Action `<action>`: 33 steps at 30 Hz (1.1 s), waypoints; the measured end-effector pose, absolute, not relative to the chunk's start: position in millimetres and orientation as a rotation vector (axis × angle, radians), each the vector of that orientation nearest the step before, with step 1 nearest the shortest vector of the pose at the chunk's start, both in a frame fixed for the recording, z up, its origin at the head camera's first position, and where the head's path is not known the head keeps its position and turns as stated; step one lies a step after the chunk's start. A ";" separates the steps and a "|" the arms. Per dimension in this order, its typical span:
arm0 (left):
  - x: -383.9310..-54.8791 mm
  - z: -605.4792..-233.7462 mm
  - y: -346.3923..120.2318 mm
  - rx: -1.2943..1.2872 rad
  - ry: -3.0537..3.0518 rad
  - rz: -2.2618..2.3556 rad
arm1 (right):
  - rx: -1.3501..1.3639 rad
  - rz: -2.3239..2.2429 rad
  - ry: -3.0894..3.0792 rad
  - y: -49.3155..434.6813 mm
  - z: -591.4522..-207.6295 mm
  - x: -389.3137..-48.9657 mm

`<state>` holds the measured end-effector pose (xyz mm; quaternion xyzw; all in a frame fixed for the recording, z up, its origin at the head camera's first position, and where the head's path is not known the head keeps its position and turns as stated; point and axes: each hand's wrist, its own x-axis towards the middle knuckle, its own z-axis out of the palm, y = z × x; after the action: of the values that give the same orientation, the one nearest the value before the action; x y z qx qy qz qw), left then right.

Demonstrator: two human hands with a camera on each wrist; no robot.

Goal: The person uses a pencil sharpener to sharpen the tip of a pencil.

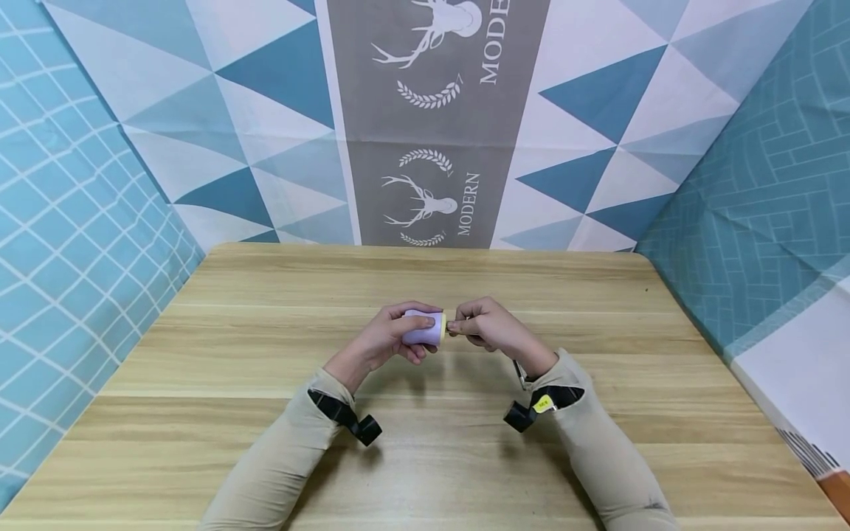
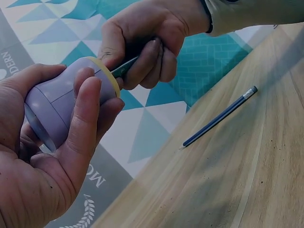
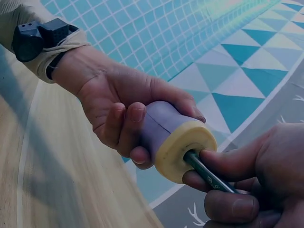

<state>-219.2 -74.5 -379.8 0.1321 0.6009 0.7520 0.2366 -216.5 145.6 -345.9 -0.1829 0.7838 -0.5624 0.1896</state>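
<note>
My left hand (image 1: pixel 380 337) grips a lilac pencil sharpener (image 1: pixel 422 328), its fingers and thumb wrapped round the body. In the right wrist view, the sharpener's pale yellow face (image 3: pixel 166 159) has a round hole with a dark green pencil (image 3: pixel 209 175) in it. The pencil's tip is hidden inside. Close to the hole, my right hand (image 1: pixel 491 324) pinches the pencil between thumb and fingers. Both hands are held above the table. A second, dark blue pencil (image 2: pixel 221 115) lies on the wood, near my right wrist.
The wooden table (image 1: pixel 219 354) spreads below both arms. Patterned cloth backdrops (image 1: pixel 285 96) stand behind it and at both sides. A white surface (image 1: pixel 790 369) lies beyond the right edge. Black wrist cameras (image 1: pixel 369 429) are strapped over both sleeves. Dark specks dot the tabletop.
</note>
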 end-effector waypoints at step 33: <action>-219.2 -367.5 -84.3 0.375 1.558 2.137 | -2.254 -0.852 3.160 142.1 -364.0 -221.1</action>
<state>-219.2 -84.3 -367.5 0.1366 0.5673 0.7780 0.2329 -221.1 142.1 -364.0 -0.5188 0.7273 -0.1960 -0.4043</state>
